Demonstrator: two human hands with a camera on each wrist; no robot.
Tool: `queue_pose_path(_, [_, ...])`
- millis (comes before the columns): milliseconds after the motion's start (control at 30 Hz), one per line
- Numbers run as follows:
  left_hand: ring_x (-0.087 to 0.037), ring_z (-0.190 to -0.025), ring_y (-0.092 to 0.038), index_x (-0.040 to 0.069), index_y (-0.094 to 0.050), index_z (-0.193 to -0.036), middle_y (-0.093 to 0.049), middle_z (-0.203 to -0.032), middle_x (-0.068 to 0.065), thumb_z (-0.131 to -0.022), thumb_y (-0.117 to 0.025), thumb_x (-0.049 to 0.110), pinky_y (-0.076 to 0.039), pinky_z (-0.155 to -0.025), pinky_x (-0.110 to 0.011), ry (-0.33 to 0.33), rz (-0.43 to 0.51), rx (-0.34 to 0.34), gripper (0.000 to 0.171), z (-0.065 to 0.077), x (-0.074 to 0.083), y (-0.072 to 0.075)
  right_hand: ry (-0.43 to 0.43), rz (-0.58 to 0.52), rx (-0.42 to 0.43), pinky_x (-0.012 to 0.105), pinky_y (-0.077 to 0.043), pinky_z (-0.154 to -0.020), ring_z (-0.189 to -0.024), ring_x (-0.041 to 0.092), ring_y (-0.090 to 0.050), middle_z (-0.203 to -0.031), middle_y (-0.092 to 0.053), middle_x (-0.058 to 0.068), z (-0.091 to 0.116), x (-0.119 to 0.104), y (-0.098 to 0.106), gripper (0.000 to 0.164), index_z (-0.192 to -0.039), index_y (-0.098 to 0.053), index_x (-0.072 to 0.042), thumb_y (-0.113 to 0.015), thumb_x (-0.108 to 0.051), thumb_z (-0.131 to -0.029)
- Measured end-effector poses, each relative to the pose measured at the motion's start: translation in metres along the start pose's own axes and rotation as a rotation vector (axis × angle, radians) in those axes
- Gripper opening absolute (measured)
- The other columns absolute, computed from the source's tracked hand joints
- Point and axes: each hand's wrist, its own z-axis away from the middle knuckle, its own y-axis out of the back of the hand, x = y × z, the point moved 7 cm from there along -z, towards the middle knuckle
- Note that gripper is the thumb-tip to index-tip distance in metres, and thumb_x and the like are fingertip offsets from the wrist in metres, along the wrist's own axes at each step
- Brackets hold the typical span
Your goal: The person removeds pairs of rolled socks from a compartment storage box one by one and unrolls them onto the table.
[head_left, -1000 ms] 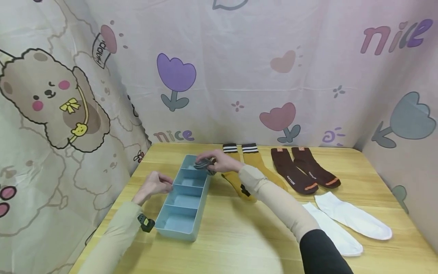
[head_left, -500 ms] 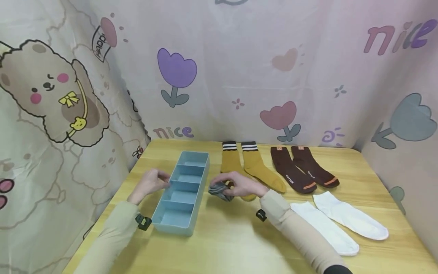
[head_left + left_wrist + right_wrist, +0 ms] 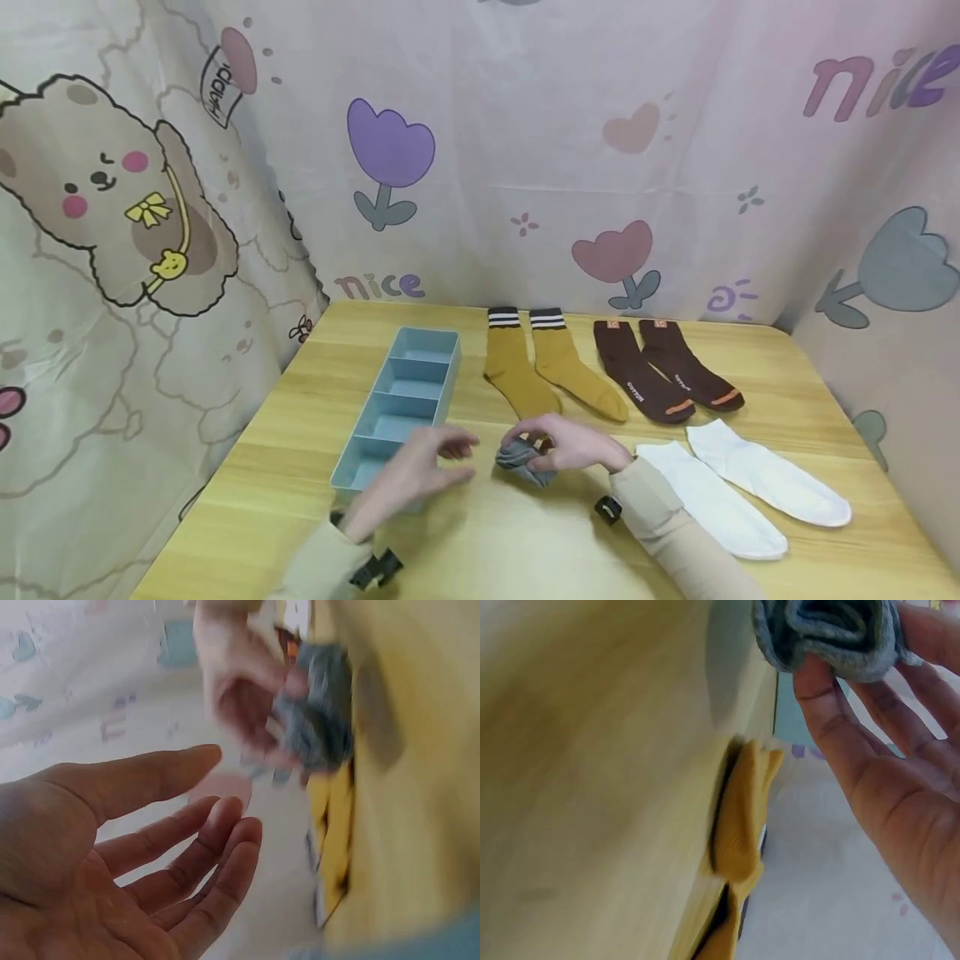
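My right hand (image 3: 573, 444) pinches a rolled grey sock bundle (image 3: 523, 461) between thumb and fingers, just above the table. In the right wrist view the coiled layers of the sock bundle (image 3: 840, 634) show at its end. My left hand (image 3: 416, 467) holds nothing; its thumb and fingers are apart and loosely bent, a short way left of the bundle. The left wrist view shows the left palm and fingers (image 3: 202, 877) with a gap to the grey bundle (image 3: 319, 705). Partly behind the left hand lies a blue-grey box (image 3: 405, 406) with several compartments.
On the wooden table (image 3: 247, 517) lie mustard socks (image 3: 573, 371) with striped cuffs behind the right hand. Dark brown socks (image 3: 637, 375) lie farther right, and white socks (image 3: 772, 475) nearer the right front. A printed curtain (image 3: 495, 150) hangs behind the table.
The right hand has carried the grey sock bundle from the box's far compartment toward the front and right. The left hand has let go of the box's left rim and moved right toward the bundle.
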Motion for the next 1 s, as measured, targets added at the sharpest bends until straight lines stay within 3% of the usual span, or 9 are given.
queue_pose_path(167, [-0.03,-0.093,-0.069,-0.004,-0.067,-0.114,-0.071,-0.105,-0.016,-0.081,-0.079,0.007,-0.058,-0.083,-0.03,0.025,0.056,-0.059,0.037,0.0,-0.003,-0.045,-0.042,0.023,-0.037,0.02,-0.056,-0.08,-0.096,0.008,-0.065,-0.11,-0.072,0.006,0.014,0.004,-0.006,0.043,-0.123,-0.065,-0.007,-0.071,0.001,-0.081])
queue_pose_path(300, [-0.033,-0.104,-0.065,-0.001,-0.062,-0.116,-0.066,-0.115,-0.015,-0.081,-0.079,0.01,-0.056,-0.091,-0.035,0.039,0.067,-0.071,0.041,-0.002,-0.011,-0.067,-0.072,0.002,-0.069,0.02,-0.056,-0.084,-0.101,0.009,-0.066,-0.114,-0.071,0.008,0.021,0.009,-0.01,0.044,-0.125,-0.063,-0.004,-0.072,0.002,-0.082])
queue_pose_path(400, [-0.036,-0.107,-0.064,-0.003,-0.058,-0.121,-0.063,-0.118,-0.018,-0.081,-0.078,0.01,-0.056,-0.092,-0.035,0.068,0.162,-0.094,0.046,-0.004,-0.018,-0.078,-0.077,-0.014,-0.076,0.021,-0.055,-0.085,-0.101,0.008,-0.065,-0.116,-0.071,0.009,0.024,0.012,-0.012,0.045,-0.127,-0.062,-0.003,-0.073,0.001,-0.083])
queue_pose_path(533, [-0.036,-0.11,-0.062,-0.006,-0.052,-0.128,-0.061,-0.122,-0.021,-0.082,-0.078,0.007,-0.058,-0.09,-0.035,0.105,0.3,-0.091,0.054,-0.009,-0.024,-0.087,-0.064,-0.031,-0.075,0.021,-0.055,-0.084,-0.099,0.008,-0.064,-0.116,-0.069,0.011,0.028,0.012,-0.013,0.047,-0.128,-0.059,-0.002,-0.072,0.001,-0.084])
queue_pose_path(667, [-0.036,-0.107,-0.063,-0.007,-0.051,-0.127,-0.061,-0.116,-0.021,-0.082,-0.076,0.002,-0.058,-0.089,-0.037,0.089,0.368,-0.081,0.052,-0.014,-0.023,-0.09,-0.052,-0.026,-0.048,0.024,-0.056,-0.088,-0.106,0.017,-0.066,-0.119,-0.068,0.014,0.033,0.011,-0.013,0.049,-0.128,-0.052,-0.002,-0.072,0.001,-0.083])
queue_pose_path(833, [-0.026,-0.093,-0.066,-0.007,-0.058,-0.117,-0.063,-0.1,-0.018,-0.082,-0.075,-0.003,-0.059,-0.081,-0.029,0.072,0.378,-0.077,0.04,-0.017,-0.023,-0.091,-0.043,0.035,0.006,0.026,-0.057,-0.089,-0.107,0.025,-0.068,-0.119,-0.066,0.016,0.038,0.008,-0.012,0.046,-0.117,-0.045,-0.006,-0.074,0.001,-0.083])
queue_pose_path(1000, [-0.007,-0.082,-0.062,-0.005,-0.064,-0.108,-0.067,-0.092,-0.015,-0.082,-0.075,-0.003,-0.054,-0.073,-0.017,0.087,0.352,-0.052,0.028,-0.02,-0.027,-0.092,-0.077,0.06,0.017,0.023,-0.057,-0.084,-0.093,0.009,-0.066,-0.106,-0.068,0.008,0.041,0.01,-0.012,0.03,-0.107,-0.057,-0.006,-0.075,-0.002,-0.083])
